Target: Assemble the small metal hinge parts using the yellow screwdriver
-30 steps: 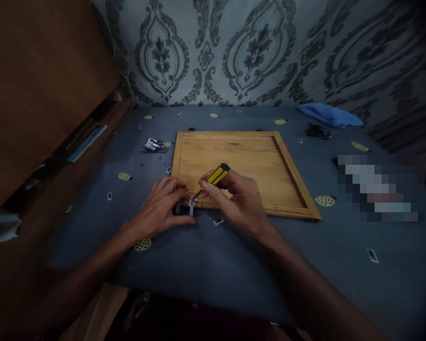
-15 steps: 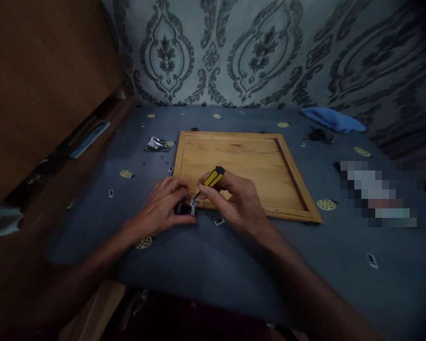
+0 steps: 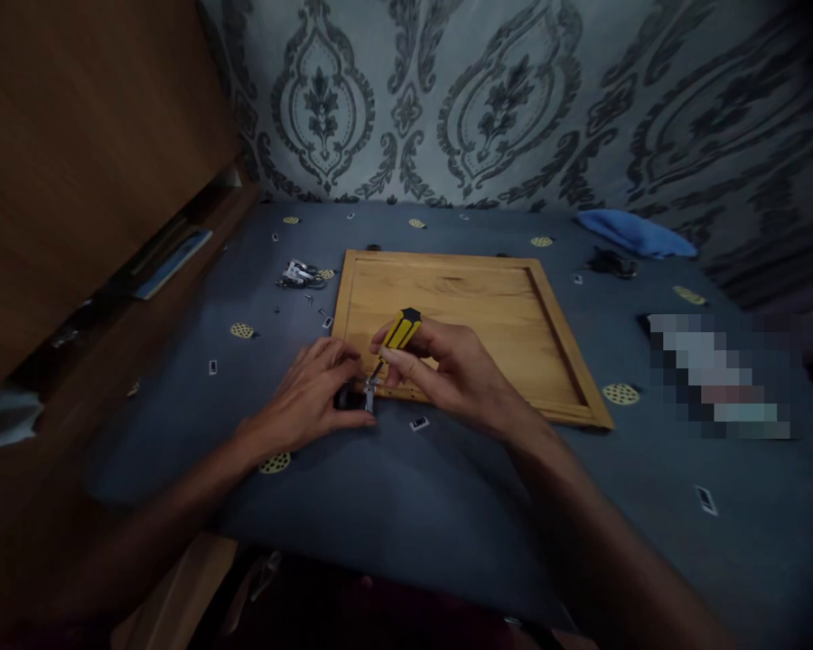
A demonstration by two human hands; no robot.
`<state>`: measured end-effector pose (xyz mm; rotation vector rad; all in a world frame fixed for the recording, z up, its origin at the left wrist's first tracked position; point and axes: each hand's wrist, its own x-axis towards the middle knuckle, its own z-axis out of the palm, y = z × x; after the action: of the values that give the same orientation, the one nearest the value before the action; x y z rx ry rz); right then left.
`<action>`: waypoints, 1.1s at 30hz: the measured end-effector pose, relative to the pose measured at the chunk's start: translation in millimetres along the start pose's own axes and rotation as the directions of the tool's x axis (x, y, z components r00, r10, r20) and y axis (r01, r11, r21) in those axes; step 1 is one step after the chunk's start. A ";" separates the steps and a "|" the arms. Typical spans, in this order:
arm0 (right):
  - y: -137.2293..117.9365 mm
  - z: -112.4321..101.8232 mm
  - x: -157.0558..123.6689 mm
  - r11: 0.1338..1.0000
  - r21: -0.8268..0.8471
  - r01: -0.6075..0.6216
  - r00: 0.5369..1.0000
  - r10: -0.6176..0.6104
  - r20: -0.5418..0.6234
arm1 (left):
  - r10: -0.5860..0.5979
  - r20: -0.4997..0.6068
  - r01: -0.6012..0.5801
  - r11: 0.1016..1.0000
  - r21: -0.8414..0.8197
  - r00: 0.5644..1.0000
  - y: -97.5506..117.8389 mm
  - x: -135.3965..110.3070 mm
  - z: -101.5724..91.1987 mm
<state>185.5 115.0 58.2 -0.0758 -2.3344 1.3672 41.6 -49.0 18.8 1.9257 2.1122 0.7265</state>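
The blue-grey surface (image 3: 447,515) carries a wooden panel (image 3: 494,302) and loose hardware (image 3: 300,273). The right hand (image 3: 455,375) grips a yellow-black screwdriver (image 3: 399,330); the left hand (image 3: 310,397) pinches a metal fitting (image 3: 369,391).

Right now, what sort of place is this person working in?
Probably a room in a home, used as a makeshift workbench: damask wallpaper behind, a blue patterned cloth as work surface, and a wooden panel where the right hand holds a yellow screwdriver and the left hand a metal fitting.

Bare cloth (image 3: 447,515) lies open before the panel (image 3: 494,302); cabinet (image 3: 74,162) blocks the left.
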 end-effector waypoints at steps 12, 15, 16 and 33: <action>-7.6 2.2 -12.2 0.982 0.182 -0.051 0.965 0.096 -0.244 | -0.010 -0.033 0.010 1.000 -0.003 0.999 -3.2 -1.1 4.2; -5.1 3.2 -12.4 0.986 0.162 -0.039 0.975 0.073 -0.210 | -0.010 -0.022 0.010 1.000 0.001 1.000 -3.4 -1.0 3.7; -4.2 3.6 -12.5 0.987 0.155 -0.032 0.976 0.064 -0.206 | -0.008 -0.018 0.008 1.000 0.004 1.000 -3.3 -0.9 3.3; -1.4 6.1 -15.2 0.994 0.100 -0.045 0.979 0.064 -0.196 | -0.012 -0.027 0.013 1.000 0.011 1.000 -4.3 -1.0 4.1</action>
<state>197.2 105.4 51.7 -0.2383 -2.1135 1.4254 39.8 -49.2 13.1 1.9171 2.1467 0.7439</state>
